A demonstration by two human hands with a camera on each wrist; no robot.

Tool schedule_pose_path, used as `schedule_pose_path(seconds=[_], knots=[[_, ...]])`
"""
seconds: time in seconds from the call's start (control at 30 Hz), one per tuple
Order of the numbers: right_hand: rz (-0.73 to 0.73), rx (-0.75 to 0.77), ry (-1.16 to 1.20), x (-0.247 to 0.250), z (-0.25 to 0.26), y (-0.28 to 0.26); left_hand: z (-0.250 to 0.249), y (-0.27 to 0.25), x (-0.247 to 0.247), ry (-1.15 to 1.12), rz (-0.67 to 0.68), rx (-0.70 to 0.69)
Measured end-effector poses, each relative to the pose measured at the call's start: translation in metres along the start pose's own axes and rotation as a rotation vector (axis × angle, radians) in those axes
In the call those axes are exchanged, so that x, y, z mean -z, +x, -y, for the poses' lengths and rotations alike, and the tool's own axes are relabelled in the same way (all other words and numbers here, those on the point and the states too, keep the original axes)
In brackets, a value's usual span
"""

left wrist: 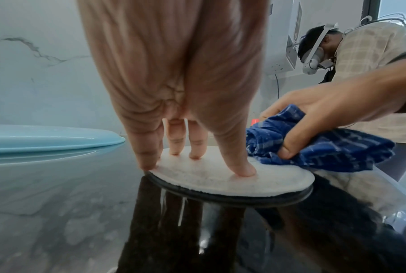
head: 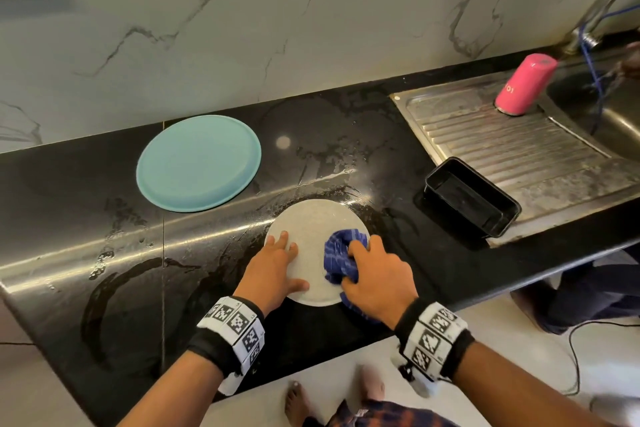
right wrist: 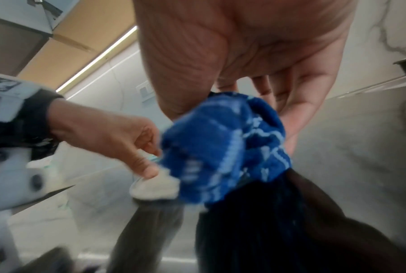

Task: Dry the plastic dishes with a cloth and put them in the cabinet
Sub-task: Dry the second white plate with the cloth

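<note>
The left hand (head: 275,265) lies low in the centre of the head view, fingers straight and spread, fingertips (left wrist: 242,170) pressing down on the white plate (head: 313,218), which rests face down on the wet black counter (head: 86,253). Beside it to the right, the right hand (head: 375,274) bunches the blue checked cloth (head: 341,251), fingers curled round it, pushing it onto the plate's right side. The teal plate (head: 199,163) sits face down, upper left of them. The black tray (head: 472,196) straddles the steel drainboard (head: 519,149) edge at right. The right wrist view is blurred; the cloth hides most of the plate there.
</note>
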State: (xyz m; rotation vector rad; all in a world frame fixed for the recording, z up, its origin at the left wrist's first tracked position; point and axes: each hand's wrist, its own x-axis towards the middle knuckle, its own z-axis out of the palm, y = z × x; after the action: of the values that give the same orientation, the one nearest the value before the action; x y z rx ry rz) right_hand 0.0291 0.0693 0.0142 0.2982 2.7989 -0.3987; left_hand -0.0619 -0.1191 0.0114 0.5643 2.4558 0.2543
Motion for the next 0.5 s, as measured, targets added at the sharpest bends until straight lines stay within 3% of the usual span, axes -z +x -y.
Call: schedule_pose_path(seconds=[0.13, 0.27, 0.4, 0.5], knots=[[0.011, -0.033, 0.024, 0.011, -0.002, 0.013, -0.001, -0.005, 0.002, -0.02, -0.014, -0.015], [-0.01, -0.066, 0.028, 0.038, 0.002, 0.076, -0.004, -0.006, 0.006, -0.027, -0.013, -0.014], [0.003, 0.059, 0.001, 0.056, 0.027, 0.126, -0.003, -0.007, 0.006, -0.072, -0.005, -0.008], [0.048, 0.232, -0.099, 0.055, 0.056, 0.145, -0.004, -0.007, 0.006, -0.068, -0.001, -0.002]])
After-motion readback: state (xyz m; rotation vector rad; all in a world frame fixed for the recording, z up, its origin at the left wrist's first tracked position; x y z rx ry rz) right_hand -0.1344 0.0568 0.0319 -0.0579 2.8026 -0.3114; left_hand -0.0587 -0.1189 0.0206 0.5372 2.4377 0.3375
